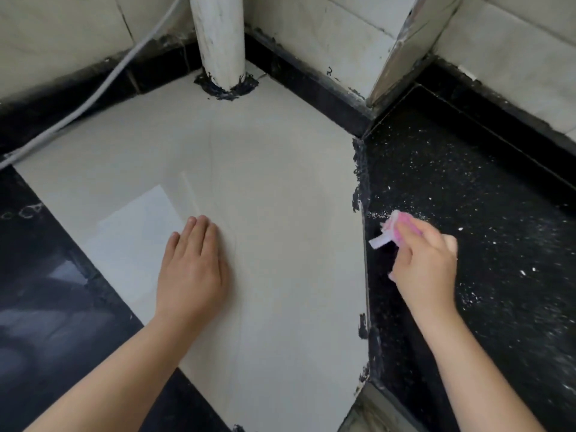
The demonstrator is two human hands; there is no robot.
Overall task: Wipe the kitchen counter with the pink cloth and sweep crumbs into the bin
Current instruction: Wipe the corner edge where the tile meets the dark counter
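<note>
Your left hand (191,266) lies flat, palm down, on the pale cream section of the counter (280,188), fingers straight and held close together, gripping nothing. Just beyond its fingertips and off toward its thumbless outer side, a brighter rectangular patch of reflected light (137,232) sits on the same pale surface.

Your right hand (425,260) is over the black speckled section of the counter (467,182), just across the dark seam from the pale section. Its fingers are curled and pinched around the pink cloth (402,227), which is bunched up and pokes out past the fingertips; a white tag or strip (378,241) hangs from the cloth toward your left hand. I cannot tell whether the cloth is touching the surface.

White crumbs (505,269) are scattered over the black section, ahead of and to the outer side of your right hand, with a thicker line of them just beyond the cloth.

Far ahead of your left hand, a white pipe (218,39) rises out of the pale surface in the corner, ringed at its base with rough black sealant (226,85). A white cable (93,92) runs along the wall to the far left of that hand. Tiled walls (327,35) stand behind both hands.
</note>
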